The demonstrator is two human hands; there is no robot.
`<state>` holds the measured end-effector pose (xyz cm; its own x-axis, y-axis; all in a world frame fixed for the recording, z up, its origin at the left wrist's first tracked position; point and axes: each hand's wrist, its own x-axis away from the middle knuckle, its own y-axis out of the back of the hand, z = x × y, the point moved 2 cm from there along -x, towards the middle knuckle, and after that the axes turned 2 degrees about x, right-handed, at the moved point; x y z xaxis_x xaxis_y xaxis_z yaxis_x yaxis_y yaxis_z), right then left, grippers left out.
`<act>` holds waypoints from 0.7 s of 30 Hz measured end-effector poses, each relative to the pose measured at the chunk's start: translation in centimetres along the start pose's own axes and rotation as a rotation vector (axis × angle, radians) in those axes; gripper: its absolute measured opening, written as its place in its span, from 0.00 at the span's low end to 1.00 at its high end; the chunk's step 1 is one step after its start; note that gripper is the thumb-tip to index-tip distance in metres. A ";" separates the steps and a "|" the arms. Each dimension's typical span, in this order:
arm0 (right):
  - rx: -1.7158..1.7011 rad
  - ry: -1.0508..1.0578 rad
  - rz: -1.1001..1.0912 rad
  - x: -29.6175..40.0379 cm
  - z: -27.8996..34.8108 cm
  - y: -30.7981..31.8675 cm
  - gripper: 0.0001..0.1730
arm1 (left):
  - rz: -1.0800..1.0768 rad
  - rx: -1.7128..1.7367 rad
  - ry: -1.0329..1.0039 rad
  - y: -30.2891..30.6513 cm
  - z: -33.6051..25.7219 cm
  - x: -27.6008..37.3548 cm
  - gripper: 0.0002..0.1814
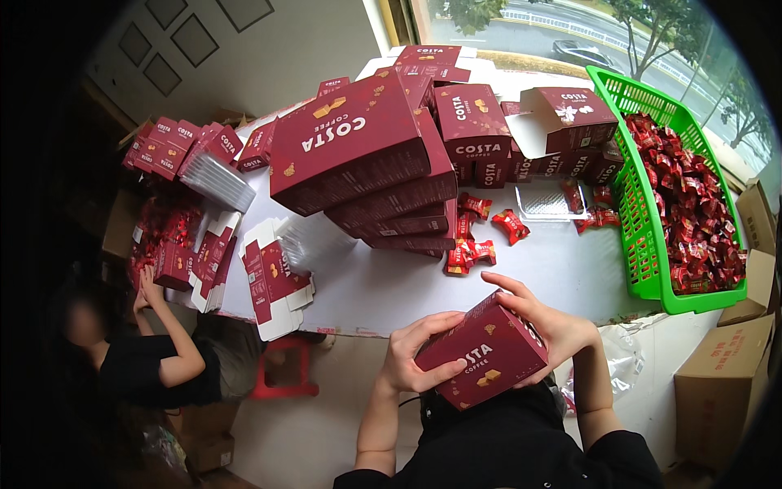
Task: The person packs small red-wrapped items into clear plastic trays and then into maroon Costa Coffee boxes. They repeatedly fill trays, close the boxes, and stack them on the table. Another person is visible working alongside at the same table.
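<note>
A maroon Costa Coffee carton [489,360] is held tilted between both hands in front of my body, off the table's near edge. My left hand [421,354] grips its left side, thumb across the printed face. On the right side and top edge lies my right hand [544,324], its index finger raised. Beyond the carton, several red wrapped sweets [479,252] are scattered on the white table [379,293]. A tall, uneven stack of larger maroon boxes [360,147] rises behind them. Near the sweets sits a clear plastic tray [550,202].
A green plastic basket [641,250] full of wrapped sweets stands at the right. Flattened cartons [269,275] and clear trays [311,241] lie left of the stack. Another person [165,354] works at the left, near a red stool [284,370]. Cardboard boxes [721,360] stand on the floor at right.
</note>
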<state>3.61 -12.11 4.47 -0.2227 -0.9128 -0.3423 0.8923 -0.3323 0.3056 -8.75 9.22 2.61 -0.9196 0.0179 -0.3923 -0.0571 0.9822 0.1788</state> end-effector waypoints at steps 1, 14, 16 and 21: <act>0.036 0.040 -0.014 -0.4 0.3 0.1 0.69 | -0.006 0.016 -0.007 0.0 -0.2 -0.1 0.29; -0.394 0.258 -0.388 -4.0 3.9 3.1 0.73 | -0.551 0.396 0.085 2.3 1.8 0.6 0.37; -0.420 0.337 -0.598 -6.1 5.4 4.2 0.73 | -0.587 0.128 0.130 3.5 1.9 0.9 0.33; -0.068 0.470 -0.717 -13.2 9.4 9.5 0.67 | -0.714 0.010 0.112 4.8 0.4 -0.7 0.26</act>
<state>11.35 -5.50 20.25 -0.5696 -0.2900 -0.7690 0.6233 -0.7624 -0.1741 -8.27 14.04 3.40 -0.6936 -0.6476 -0.3155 -0.6558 0.7489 -0.0954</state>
